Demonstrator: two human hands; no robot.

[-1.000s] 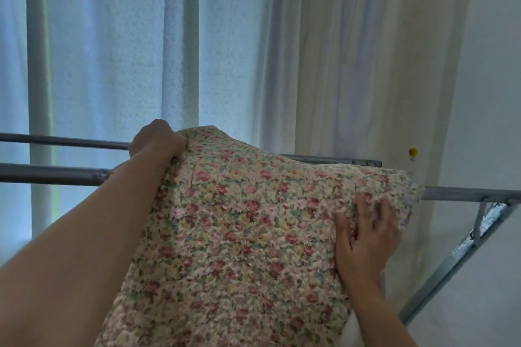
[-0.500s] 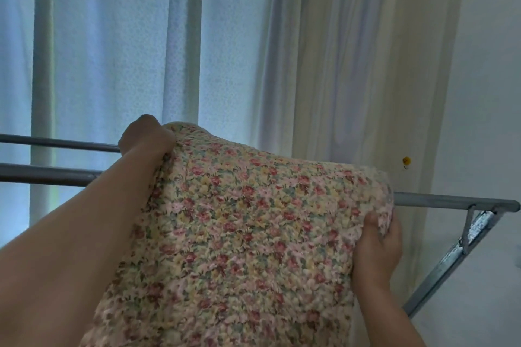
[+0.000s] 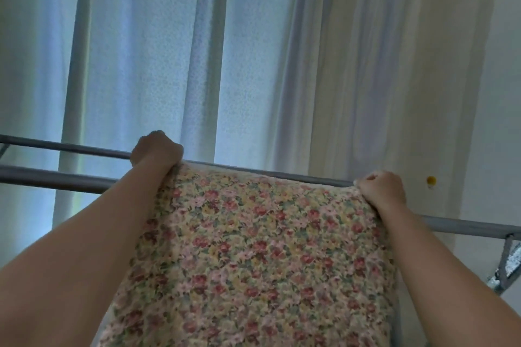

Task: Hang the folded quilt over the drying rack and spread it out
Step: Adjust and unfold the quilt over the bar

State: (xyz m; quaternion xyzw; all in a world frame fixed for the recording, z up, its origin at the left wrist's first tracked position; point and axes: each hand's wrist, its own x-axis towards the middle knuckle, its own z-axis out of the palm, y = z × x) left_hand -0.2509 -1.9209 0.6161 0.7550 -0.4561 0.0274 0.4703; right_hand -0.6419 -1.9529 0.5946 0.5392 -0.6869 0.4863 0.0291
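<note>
Apparently draped | quilt [image 3: 253, 248] on rack [image 3: 56, 179] | both hands' grip closed

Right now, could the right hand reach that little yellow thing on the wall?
Probably yes. The right hand grips the floral quilt corner at the rack's far bar, and the yellow thing sits just beside it with nothing between. It would have to release the quilt first.
</note>
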